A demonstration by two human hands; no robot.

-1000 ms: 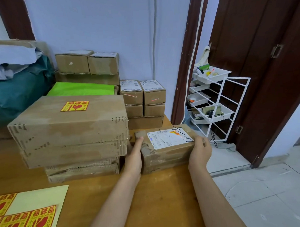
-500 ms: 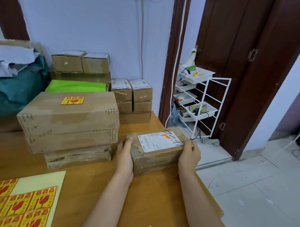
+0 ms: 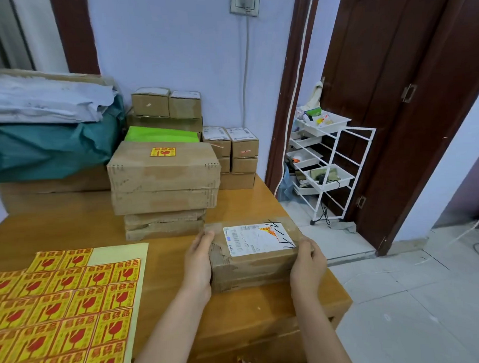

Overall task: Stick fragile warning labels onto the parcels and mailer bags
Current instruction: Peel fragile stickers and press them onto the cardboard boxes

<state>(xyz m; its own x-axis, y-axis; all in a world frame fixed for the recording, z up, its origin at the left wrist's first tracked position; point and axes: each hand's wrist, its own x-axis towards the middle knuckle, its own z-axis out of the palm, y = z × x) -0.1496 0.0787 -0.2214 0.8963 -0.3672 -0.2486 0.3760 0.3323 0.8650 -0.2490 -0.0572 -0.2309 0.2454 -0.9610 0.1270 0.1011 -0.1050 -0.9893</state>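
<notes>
A small brown parcel (image 3: 252,265) with a white shipping label lies on the wooden table (image 3: 71,230) near its right edge. My left hand (image 3: 199,260) grips its left end and my right hand (image 3: 307,263) grips its right end. A sheet of yellow and red fragile labels (image 3: 63,309) lies at the front left. Behind the parcel stands a stack of larger brown parcels (image 3: 164,189); the top one carries a fragile label (image 3: 162,151).
More small boxes (image 3: 232,154) and a green packet (image 3: 160,135) are stacked against the wall. Teal and grey mailer bags (image 3: 46,133) pile up at the back left. A white wire rack (image 3: 324,164) stands on the floor by the dark door, right of the table.
Both hands have drawn the small parcel toward me and a little away from the stack. More of the label sheet has come into view.
</notes>
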